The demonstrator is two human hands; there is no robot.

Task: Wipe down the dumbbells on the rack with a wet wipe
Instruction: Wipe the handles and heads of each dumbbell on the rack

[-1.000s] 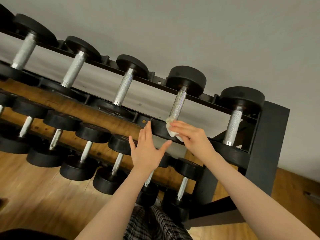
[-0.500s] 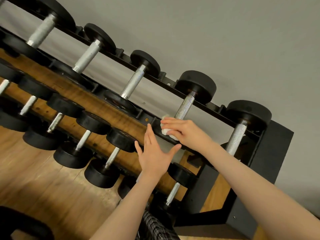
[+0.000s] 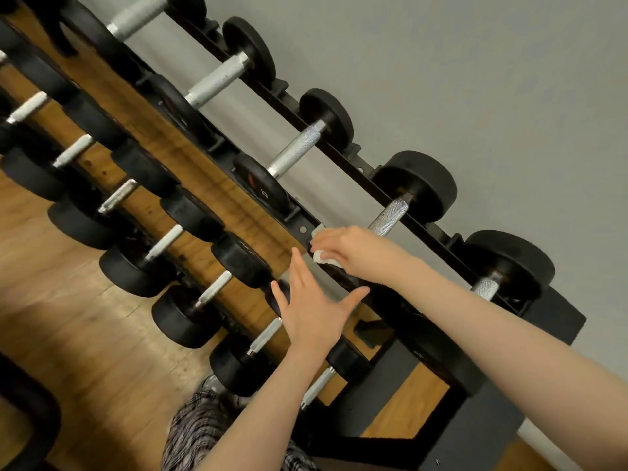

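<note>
Head view. Right hand (image 3: 353, 251), fingers curled on a white wet wipe (image 3: 323, 257), presses it against the near head of a dumbbell (image 3: 390, 215) on the rack's (image 3: 550, 321) top tier, near its right end. Left hand (image 3: 312, 311) hovers just below, fingers straight and spread.

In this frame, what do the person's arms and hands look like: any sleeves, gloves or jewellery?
Both arms are bare, with no sleeves in view. The left hand and right hand wear no gloves; no rings, watch or wristbands show. Black-and-white plaid fabric shows below the arms.
</note>
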